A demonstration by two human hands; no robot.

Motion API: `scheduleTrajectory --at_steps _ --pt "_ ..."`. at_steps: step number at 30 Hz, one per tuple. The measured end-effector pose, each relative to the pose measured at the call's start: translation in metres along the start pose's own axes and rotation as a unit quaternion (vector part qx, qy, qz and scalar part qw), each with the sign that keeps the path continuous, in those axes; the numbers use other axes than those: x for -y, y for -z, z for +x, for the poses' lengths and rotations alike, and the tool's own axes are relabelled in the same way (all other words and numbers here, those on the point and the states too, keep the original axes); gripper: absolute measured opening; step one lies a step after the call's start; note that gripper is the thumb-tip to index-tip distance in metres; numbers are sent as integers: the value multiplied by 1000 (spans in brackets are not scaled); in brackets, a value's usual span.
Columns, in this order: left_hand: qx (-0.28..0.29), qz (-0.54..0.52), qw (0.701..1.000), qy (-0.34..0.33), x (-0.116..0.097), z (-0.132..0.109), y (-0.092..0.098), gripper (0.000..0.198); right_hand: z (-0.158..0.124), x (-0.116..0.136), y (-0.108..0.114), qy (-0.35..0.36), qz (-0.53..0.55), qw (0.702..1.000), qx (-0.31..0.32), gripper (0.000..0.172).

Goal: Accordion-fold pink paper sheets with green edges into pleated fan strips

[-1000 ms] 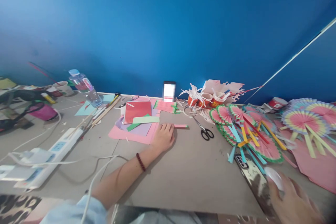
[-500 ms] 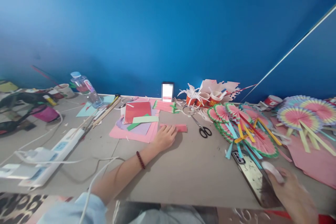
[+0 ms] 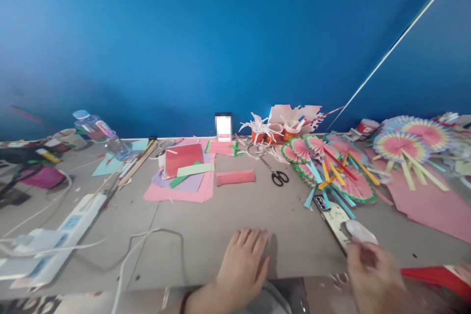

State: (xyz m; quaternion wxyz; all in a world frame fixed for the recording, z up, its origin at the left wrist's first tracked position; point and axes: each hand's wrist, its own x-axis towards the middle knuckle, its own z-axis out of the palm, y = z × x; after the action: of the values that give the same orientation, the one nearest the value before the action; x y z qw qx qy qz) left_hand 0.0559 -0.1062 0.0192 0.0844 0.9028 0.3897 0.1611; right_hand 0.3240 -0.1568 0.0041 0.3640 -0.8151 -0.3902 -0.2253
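My left hand is near the table's front edge, its fingers stretched out and nothing in it. My right hand, blurred by motion, grips what looks like a roll of white tape at the front right. Under that roll lies a phone, back side up and partly covered. A folded pink paper strip, pleated into a narrow stack, rests on the table beyond my left hand. Scissors with black handles lie right of the strip.
Stacked coloured paper sits left of the pleated strip. Pleated paper fans spread over the right side. Paper cups line the blue wall near an upright phone. At left are a bottle, sticks and a power strip with cables.
My left hand has let go of the pleated strip and drawn back toward the front edge. My right hand has moved left with the white roll, over the phone. The view has shifted right.
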Motion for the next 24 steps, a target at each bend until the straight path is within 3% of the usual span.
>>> scheduleTrajectory --at_steps 2,5,8,10,14,17,19,21,22,24 --pt "-3 -18 1000 -8 3 -9 1 44 20 -8 5 -11 -84 996 -32 45" --pt "-33 -31 998 31 17 -13 -2 42 40 -29 3 80 -128 988 29 65" --pt "-48 -61 994 73 27 -12 -5 40 38 -43 -11 126 -100 984 72 59" --pt "-50 -92 991 84 29 -12 -5 40 32 -47 -18 120 -129 983 52 58" --pt "-50 -177 979 89 28 -15 0 37 27 -43 -18 110 -118 986 37 62" --pt "-49 -279 955 89 27 -18 3 33 23 -21 -12 68 -55 995 51 60" --pt "-39 -382 916 117 24 -18 3 32 13 5 -9 30 20 994 104 56" --pt "-20 -511 841 179 20 -17 3 41 -2 36 -6 52 133 974 177 49" --pt "6 -578 790 204 17 -18 2 48 -12 52 -4 94 203 947 231 43" --pt "83 -678 696 222 13 -22 0 62 -30 81 0 199 317 866 332 39"
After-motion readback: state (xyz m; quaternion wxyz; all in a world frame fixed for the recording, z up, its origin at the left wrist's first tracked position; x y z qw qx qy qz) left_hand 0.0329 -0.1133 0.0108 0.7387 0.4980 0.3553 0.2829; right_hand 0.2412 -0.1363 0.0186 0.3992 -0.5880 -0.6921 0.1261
